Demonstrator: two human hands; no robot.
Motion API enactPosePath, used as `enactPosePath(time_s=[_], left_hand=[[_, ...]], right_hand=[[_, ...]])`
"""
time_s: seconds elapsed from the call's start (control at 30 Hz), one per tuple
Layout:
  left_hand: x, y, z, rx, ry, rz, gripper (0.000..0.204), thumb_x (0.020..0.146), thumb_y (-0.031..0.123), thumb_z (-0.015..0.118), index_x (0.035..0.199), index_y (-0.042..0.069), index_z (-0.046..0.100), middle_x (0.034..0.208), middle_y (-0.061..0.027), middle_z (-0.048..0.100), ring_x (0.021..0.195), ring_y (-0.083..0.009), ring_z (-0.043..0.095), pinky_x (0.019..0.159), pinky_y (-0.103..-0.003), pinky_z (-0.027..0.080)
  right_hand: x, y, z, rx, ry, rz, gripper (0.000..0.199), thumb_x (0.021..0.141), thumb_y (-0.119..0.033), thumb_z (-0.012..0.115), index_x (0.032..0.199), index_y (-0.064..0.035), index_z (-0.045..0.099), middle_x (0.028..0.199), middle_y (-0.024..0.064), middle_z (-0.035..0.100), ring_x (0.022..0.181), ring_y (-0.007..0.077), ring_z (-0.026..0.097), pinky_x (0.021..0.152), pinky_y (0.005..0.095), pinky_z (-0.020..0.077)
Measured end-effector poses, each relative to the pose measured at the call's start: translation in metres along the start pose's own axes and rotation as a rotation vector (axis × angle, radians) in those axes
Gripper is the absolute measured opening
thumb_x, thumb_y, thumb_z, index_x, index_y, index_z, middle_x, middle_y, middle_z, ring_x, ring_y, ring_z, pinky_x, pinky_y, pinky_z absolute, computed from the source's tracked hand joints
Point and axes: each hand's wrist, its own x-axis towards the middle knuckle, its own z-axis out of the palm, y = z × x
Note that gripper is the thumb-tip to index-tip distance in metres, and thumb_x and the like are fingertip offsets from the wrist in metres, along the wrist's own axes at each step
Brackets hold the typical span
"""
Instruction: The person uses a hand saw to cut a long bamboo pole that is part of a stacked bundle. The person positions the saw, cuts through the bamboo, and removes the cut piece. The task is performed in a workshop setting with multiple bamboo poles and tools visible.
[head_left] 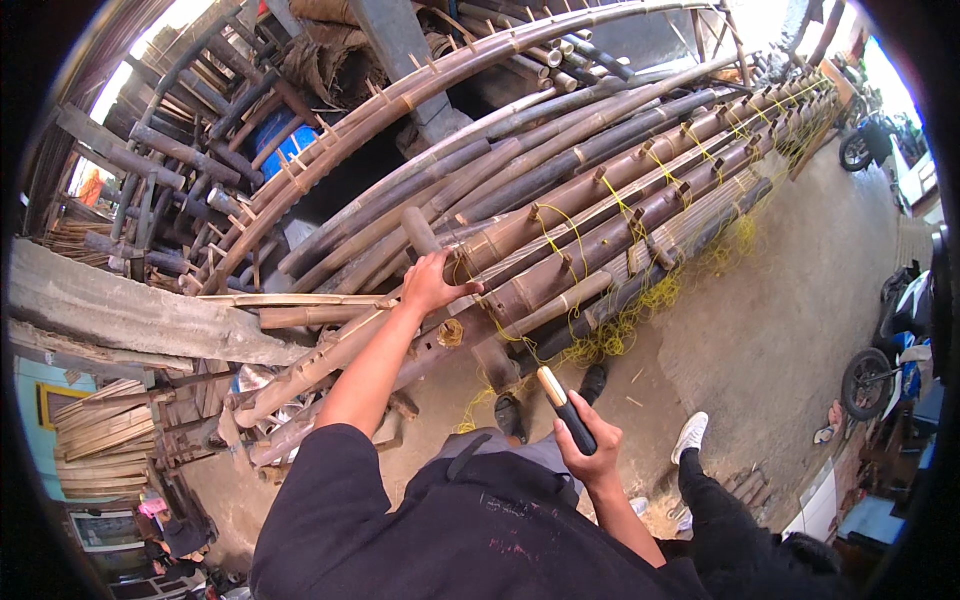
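My left hand [431, 284] rests on the near end of a thick brown bamboo pole [500, 248], thumb spread away from the fingers. Thin yellow string [548, 237] loops around pegs on this pole, close to my fingertips. Beside it runs a second peg-studded bamboo pole [540, 285], with a round hole near its end. In front of my body, my right hand [592, 445] is closed around a black-handled tool [571, 424]. Its pale end points up toward the poles without touching them; I cannot make out a blade.
Tangled yellow string [640, 312] hangs along the poles' right side. A long curved bamboo piece with pegs [390, 95] arches across the back left. Stacked bamboo fills the left. A person's leg and white shoe [690, 436] stand right of me; a motorcycle [868, 383] is farther right.
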Motion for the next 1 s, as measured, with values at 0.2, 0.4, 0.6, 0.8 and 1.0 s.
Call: enactPosePath(time_s=[0.2, 0.4, 0.6, 0.8, 1.0], left_hand=[[0.001, -0.012, 0.011, -0.008, 0.051, 0.023, 0.131, 0.06, 0.094, 0.077, 0.15, 0.001, 0.057, 0.142, -0.021, 0.065, 0.134, -0.0357, 0.059, 0.115, -0.049, 0.046], [0.003, -0.009, 0.007, 0.005, 0.056, 0.035, 0.121, 0.063, 0.087, 0.081, 0.145, 0.0, 0.06, 0.14, -0.0199, 0.067, 0.132, -0.0358, 0.061, 0.112, -0.048, 0.047], [0.0, -0.007, 0.01, -0.006, 0.038, 0.024, 0.13, 0.06, 0.093, 0.077, 0.149, 0.001, 0.057, 0.14, -0.0205, 0.066, 0.132, -0.0356, 0.06, 0.113, -0.048, 0.047], [0.004, -0.016, 0.012, -0.025, 0.055, 0.04, 0.129, 0.06, 0.092, 0.078, 0.149, 0.001, 0.057, 0.141, -0.02, 0.066, 0.134, -0.0361, 0.059, 0.114, -0.051, 0.045], [0.004, -0.011, 0.011, -0.017, 0.029, 0.005, 0.13, 0.059, 0.093, 0.078, 0.149, 0.001, 0.058, 0.14, -0.0192, 0.066, 0.133, -0.0356, 0.059, 0.115, -0.048, 0.045]], right_hand=[[-0.006, 0.007, -0.008, -0.023, -0.017, 0.002, 0.05, 0.085, -0.011, 0.082, 0.132, 0.0026, 0.072, 0.1, 0.0203, 0.08, 0.084, 0.0213, 0.08, 0.078, 0.0315, 0.0604], [-0.004, 0.003, -0.01, -0.015, -0.009, -0.012, 0.049, 0.084, -0.012, 0.083, 0.131, -0.0004, 0.073, 0.101, 0.0196, 0.08, 0.082, 0.0226, 0.08, 0.076, 0.0328, 0.0615], [0.003, 0.0, -0.006, 0.005, -0.038, 0.027, 0.05, 0.085, -0.01, 0.082, 0.132, 0.0004, 0.072, 0.101, 0.0206, 0.08, 0.084, 0.0225, 0.081, 0.077, 0.0317, 0.061], [0.0, -0.003, -0.01, 0.013, -0.072, -0.001, 0.048, 0.086, -0.009, 0.08, 0.133, -0.0001, 0.071, 0.098, 0.019, 0.08, 0.085, 0.0221, 0.081, 0.079, 0.0311, 0.0601], [0.01, -0.005, -0.012, -0.021, -0.071, 0.058, 0.048, 0.085, -0.009, 0.081, 0.131, 0.0016, 0.071, 0.095, 0.0199, 0.079, 0.083, 0.0211, 0.08, 0.078, 0.0308, 0.0597]])
